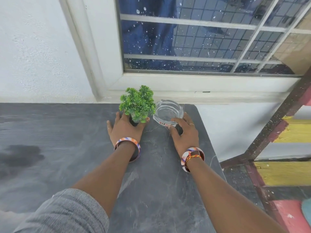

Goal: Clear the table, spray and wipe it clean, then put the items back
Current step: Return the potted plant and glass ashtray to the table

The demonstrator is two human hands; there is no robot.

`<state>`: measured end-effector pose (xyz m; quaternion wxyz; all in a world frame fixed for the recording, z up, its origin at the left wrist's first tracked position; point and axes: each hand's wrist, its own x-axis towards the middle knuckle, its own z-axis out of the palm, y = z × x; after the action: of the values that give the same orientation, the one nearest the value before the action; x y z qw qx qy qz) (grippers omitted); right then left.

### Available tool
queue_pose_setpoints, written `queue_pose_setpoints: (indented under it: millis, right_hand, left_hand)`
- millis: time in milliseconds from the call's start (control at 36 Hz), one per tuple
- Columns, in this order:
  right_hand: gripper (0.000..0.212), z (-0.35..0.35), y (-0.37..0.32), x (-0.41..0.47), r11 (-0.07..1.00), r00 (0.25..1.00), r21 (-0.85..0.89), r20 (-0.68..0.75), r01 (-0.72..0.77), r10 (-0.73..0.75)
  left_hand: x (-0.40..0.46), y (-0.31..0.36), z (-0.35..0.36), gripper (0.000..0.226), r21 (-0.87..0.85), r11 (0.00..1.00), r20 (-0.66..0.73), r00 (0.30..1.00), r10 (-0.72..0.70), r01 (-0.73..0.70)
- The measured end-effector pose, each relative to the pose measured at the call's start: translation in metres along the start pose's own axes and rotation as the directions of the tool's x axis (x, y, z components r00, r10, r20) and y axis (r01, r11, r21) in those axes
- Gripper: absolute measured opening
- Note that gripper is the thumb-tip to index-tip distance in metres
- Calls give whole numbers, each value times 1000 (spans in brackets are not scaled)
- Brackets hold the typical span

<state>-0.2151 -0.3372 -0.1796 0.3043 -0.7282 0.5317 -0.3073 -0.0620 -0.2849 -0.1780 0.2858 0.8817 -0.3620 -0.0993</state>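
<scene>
Fingers of the left hand (125, 127) curl around the dark pot of a small green plant (137, 104), thumb on its right side. Right hand (184, 130) grips a glass ashtray (168, 111) at its near rim, fingers bent over it. Both items stand on the dark table (67, 132), just beside each other, near its far right corner.

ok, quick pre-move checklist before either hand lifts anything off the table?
1. Left hand grips the plant at its pot: ok.
2. Right hand on the glass ashtray: ok; firmness of hold: cannot tell.
3. Plant upright: ok.
4. Plant and ashtray apart: cannot tell, leaves overlap its rim.
5. Ashtray empty: ok.
6. Table dry: not ok, dark patch at left.
</scene>
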Motion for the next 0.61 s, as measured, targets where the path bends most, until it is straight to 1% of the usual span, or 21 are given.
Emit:
queue_pose_setpoints:
  millis: [250,333,611]
  right_hand:
    - [33,0,-5,2,997,997,0,21,-75,75]
    - [35,0,-8,4,996,996,-26,21,-90,90]
    - [35,4,-7,9,994,995,-44,24,-99,100]
  left_hand:
    - [-1,2,-2,67,29,1000,7,1000,-9,9]
    - [-1,3,-3,67,39,999,13,1000,-12,12]
    - [-1,3,-2,66,26,1000,14,1000,-8,8]
